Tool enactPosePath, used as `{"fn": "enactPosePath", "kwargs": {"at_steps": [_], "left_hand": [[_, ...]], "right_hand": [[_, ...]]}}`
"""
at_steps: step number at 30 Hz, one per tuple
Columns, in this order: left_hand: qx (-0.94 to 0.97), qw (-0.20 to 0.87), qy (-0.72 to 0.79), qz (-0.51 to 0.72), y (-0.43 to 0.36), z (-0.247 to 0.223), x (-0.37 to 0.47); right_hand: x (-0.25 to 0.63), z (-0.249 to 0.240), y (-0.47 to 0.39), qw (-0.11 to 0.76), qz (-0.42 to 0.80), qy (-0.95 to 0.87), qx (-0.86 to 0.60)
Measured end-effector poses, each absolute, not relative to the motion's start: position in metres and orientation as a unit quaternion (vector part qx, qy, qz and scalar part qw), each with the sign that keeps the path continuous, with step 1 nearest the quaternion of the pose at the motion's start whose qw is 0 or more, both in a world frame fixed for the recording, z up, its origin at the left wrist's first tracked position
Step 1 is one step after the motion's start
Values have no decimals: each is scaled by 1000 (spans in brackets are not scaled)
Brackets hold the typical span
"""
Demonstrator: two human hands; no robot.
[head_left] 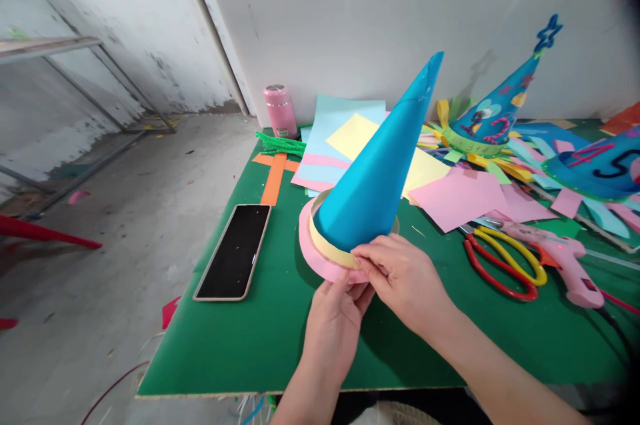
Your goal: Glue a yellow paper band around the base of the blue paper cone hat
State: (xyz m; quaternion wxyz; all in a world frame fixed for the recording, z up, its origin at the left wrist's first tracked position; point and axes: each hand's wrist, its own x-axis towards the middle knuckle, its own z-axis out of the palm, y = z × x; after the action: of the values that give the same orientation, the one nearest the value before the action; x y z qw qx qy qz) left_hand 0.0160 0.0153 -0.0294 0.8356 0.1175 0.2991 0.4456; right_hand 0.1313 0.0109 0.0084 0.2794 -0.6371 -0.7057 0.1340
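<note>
A tall blue paper cone (370,165) leans to the right over the green table, with a pale yellow paper band (327,243) around its base and a pink paper brim (311,248) below. My left hand (336,318) holds the pink brim from beneath, thumb on its near edge. With thumb and fingers, my right hand (400,278) pinches the yellow band at the near right of the cone's base. Part of the base's right side is hidden behind my right hand.
On the green table (225,351) lie a phone (234,251) at left, red and yellow scissors (500,261) and a pink glue gun (570,258) at right. Behind are a pink bottle (281,111), coloured paper sheets (457,195) and a decorated blue hat (495,111).
</note>
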Motion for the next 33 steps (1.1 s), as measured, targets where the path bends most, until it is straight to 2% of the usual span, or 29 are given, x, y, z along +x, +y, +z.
{"fn": "enactPosePath", "kwargs": {"at_steps": [5, 33], "left_hand": [[154, 824, 333, 431, 16, -25, 19], [174, 819, 319, 445, 13, -32, 18]], "right_hand": [[129, 13, 11, 282, 144, -707, -633], [133, 20, 16, 235, 144, -717, -640]]}}
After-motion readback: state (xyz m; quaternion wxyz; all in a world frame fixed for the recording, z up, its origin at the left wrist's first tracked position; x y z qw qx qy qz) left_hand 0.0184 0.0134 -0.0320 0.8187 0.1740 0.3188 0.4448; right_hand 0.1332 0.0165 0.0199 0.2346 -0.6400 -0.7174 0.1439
